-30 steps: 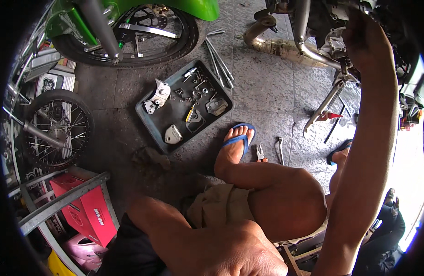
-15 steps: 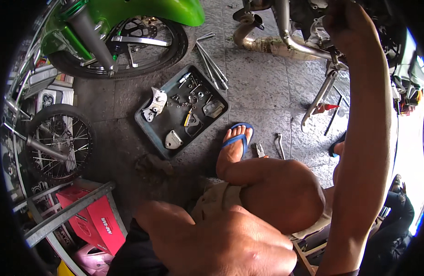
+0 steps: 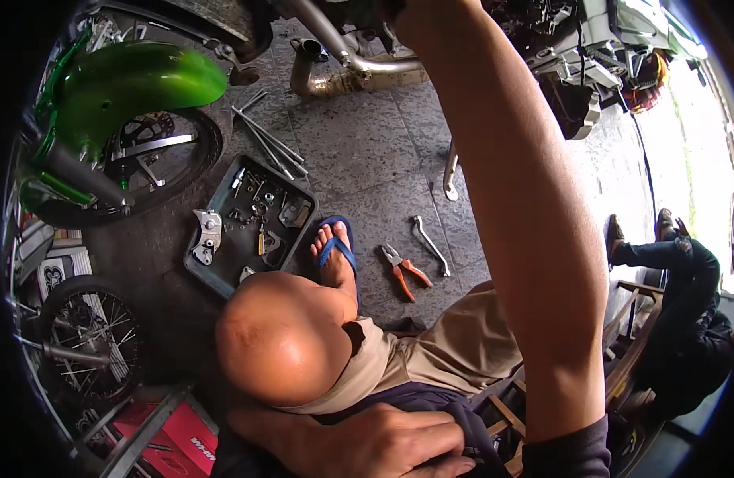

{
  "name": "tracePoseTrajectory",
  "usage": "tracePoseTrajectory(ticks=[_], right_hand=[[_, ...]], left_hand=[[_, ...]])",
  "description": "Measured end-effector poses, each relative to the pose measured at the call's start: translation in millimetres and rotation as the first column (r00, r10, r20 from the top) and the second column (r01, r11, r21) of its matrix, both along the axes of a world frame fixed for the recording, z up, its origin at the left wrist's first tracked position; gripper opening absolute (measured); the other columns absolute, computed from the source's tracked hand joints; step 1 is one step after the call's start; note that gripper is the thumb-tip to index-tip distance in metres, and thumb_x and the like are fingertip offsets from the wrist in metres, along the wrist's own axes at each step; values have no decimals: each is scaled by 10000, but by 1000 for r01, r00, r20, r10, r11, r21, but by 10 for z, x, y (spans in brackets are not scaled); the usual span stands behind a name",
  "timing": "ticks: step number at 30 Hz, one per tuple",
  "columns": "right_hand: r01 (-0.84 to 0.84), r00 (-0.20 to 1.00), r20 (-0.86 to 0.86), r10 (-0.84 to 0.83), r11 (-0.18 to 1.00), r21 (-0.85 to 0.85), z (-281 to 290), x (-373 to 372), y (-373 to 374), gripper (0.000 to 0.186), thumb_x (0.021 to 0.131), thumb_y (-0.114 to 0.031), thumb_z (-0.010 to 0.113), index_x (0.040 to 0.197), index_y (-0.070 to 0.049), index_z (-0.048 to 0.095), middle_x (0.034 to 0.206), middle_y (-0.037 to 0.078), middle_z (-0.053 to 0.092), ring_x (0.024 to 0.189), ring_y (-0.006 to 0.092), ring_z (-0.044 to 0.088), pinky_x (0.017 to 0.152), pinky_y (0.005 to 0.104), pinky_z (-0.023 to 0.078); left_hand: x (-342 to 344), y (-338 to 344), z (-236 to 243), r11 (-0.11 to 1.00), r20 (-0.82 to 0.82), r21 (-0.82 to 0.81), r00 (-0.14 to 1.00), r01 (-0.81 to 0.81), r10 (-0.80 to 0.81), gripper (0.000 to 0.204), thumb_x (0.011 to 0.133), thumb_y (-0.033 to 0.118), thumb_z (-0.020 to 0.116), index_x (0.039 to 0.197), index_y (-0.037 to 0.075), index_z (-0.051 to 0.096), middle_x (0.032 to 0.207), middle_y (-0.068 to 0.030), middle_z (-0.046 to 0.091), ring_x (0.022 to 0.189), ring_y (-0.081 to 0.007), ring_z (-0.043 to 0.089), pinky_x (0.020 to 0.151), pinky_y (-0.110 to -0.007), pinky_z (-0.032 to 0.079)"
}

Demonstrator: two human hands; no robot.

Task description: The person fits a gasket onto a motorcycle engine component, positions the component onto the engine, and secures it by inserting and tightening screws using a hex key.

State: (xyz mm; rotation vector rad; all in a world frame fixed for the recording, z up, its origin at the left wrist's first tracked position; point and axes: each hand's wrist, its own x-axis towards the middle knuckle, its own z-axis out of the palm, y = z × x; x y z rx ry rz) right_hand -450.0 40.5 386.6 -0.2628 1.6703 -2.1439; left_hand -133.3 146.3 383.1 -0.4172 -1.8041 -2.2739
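Observation:
My left hand (image 3: 403,442) lies low against the dark shirt at my lap, its fingers curled; whatever they hold, if anything, is hidden. Up past the top edge reaches my right arm, and only the back part of my right hand (image 3: 434,17) shows, with its fingers out of sight. Nearest to it are a bent metal exhaust pipe (image 3: 323,32) and the underside of a motorcycle. On the floor beside my sandalled foot (image 3: 335,247) lie orange-handled pliers (image 3: 403,271), jaws toward the motorcycle, and a metal wrench (image 3: 430,245).
A dark tray (image 3: 222,174) holds bolts, metal parts and a yellow-handled screwdriver (image 3: 262,240). Several metal rods (image 3: 271,139) lie behind it. At left are a green fender (image 3: 136,76), a spoked wheel (image 3: 84,334) and a red box (image 3: 172,442). Another person (image 3: 685,311) sits at right.
The view has swung right, so the tray and wheels sit further left. My left hand has drawn back to my lap. The pliers now show whole; my right arm stays raised.

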Motion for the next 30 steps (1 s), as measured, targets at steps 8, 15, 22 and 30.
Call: tracePoseTrajectory(ticks=[8, 15, 22, 30], right_hand=[[-111, 990, 78, 118, 990, -85, -3, -39, 100, 123, 942, -114, 607, 898, -14, 663, 732, 41, 584, 541, 103, 550, 453, 215, 476], [-380, 923, -15, 384, 906, -185, -25, -221, 128, 131, 955, -118, 587, 984, -8, 653, 831, 70, 669, 690, 155, 628, 581, 273, 516], [-589, 785, 8, 619, 751, -297, -138, -622, 297, 148, 949, -111, 586, 1032, -6, 648, 913, 88, 720, 754, 189, 666, 680, 310, 536], [-670, 740, -12, 673, 735, -106, -169, -635, 147, 129, 955, -86, 536, 1018, -32, 635, 790, 31, 659, 718, 136, 637, 673, 278, 510]], left_hand=[[-18, 226, -289, 971, -50, -149, 980, 185, -194, 181, 843, 157, 657, 753, 23, 576, 663, -86, 584, 501, -206, 554, 465, -320, 427], [21, 342, -435, 970, -98, -174, 977, 171, -190, 186, 863, 183, 627, 789, 17, 590, 676, -92, 592, 529, -211, 573, 492, -332, 453], [82, 328, -479, 973, -161, -202, 976, 110, -144, 207, 883, 209, 597, 826, 11, 605, 690, -98, 600, 556, -216, 593, 519, -343, 479], [194, 314, -567, 978, -5, -65, 980, 198, -198, 246, 907, 239, 563, 867, 4, 622, 705, -106, 610, 587, -222, 616, 549, -357, 508]])
